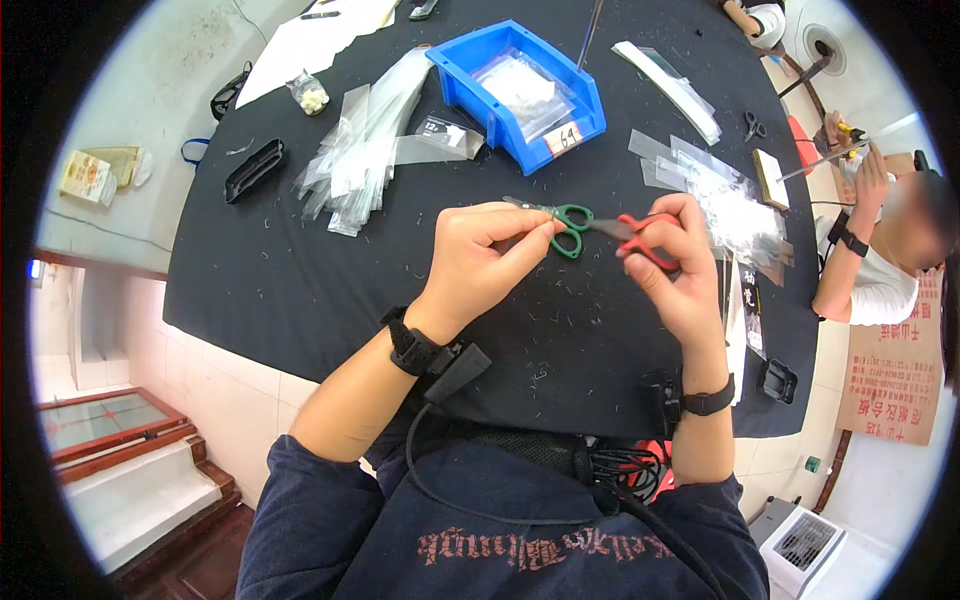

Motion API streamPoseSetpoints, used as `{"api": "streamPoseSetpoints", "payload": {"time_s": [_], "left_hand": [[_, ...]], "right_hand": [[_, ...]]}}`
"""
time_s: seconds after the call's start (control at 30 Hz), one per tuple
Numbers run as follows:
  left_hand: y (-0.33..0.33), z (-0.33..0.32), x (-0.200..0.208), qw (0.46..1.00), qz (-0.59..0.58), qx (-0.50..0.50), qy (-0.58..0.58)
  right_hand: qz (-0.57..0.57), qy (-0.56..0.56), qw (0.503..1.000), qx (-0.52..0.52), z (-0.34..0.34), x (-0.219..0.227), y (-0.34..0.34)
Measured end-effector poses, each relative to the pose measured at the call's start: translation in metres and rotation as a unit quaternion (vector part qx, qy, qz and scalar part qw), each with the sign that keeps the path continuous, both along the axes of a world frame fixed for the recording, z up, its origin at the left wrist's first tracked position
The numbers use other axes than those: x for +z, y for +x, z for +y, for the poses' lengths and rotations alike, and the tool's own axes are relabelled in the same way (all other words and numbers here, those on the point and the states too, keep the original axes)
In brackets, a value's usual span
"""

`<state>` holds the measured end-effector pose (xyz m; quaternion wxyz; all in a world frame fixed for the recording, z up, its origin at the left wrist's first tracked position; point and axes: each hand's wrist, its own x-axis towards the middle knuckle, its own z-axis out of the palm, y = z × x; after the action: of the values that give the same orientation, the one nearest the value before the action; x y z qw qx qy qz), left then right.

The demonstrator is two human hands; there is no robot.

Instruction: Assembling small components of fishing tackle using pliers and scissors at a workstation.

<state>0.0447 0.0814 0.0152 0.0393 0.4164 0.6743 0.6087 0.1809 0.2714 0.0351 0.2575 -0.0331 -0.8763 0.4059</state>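
A black-covered desk (300, 290) littered with tiny clippings fills the workroom scene. Above its middle, the person's right hand (672, 262) grips small red-handled scissors (640, 238), while the left hand (480, 262) pinches something too small to make out at their blades. Green-handled scissors (560, 222) lie just behind. A blue plastic bin (520, 90) of clear bags sits farther back, beside loose transparent plastic sleeves (365, 140).
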Motion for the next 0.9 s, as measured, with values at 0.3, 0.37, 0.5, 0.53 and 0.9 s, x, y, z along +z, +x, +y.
{"api": "streamPoseSetpoints", "payload": {"time_s": [0.3, 0.37, 0.5, 0.53, 0.9], "left_hand": [[-0.001, -0.001, 0.001, 1.0, 0.023, -0.008, 0.008], [-0.001, -0.001, 0.001, 1.0, 0.026, -0.007, 0.011], [-0.002, -0.001, 0.001, 1.0, 0.018, -0.004, 0.008], [-0.001, -0.001, 0.001, 1.0, 0.022, -0.005, 0.01], [-0.001, -0.001, 0.001, 1.0, -0.003, -0.011, -0.008]], "right_hand": [[-0.012, 0.091, 0.994, -0.06, -0.011, 0.007, -0.003], [-0.009, 0.08, 0.995, -0.063, -0.009, 0.005, -0.003], [0.02, -0.039, 0.998, -0.051, -0.004, -0.003, -0.004], [0.041, -0.097, 0.994, -0.035, -0.002, -0.005, -0.004], [0.091, -0.666, 0.737, 0.069, 0.004, -0.011, 0.006]]}}
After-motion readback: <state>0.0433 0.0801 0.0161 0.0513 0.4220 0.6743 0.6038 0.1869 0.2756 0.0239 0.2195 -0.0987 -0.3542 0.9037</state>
